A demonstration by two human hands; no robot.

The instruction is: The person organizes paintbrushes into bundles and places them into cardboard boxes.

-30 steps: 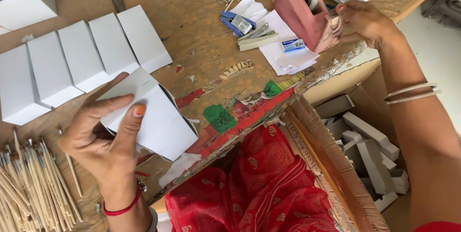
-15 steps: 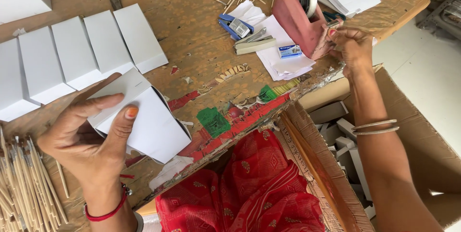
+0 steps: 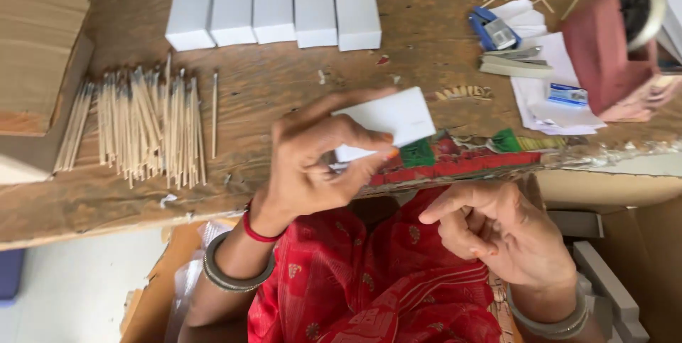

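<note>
- Left hand [image 3: 312, 165] pinches a small white box [image 3: 387, 121] between thumb and fingers, holding it just above the near edge of the wooden table [image 3: 284, 94]; the grip sits on one end only, so the box could tilt or slip down into the red cloth [image 3: 369, 279] on the lap
- Right hand [image 3: 497, 233] hangs below the table edge, fingers loosely curled and holding nothing, near the box but not touching it; with no second hand steadying it, a light cardboard box may crumple under a hard pinch
- Head view, far edge of the table: a row of white boxes [image 3: 273, 2] lies side by side, well apart from the hands, and looks safe from a knock
- Left part of the table: a bundle of thin wooden sticks [image 3: 142, 123] lies loose near the left wrist; a sweep of the forearm could scatter it off the near edge
- Right edge: a red tape dispenser [image 3: 611, 52] and white papers [image 3: 554, 101] sit close to the rim, where a careless reach might push them into the cardboard carton [image 3: 625, 243] below
</note>
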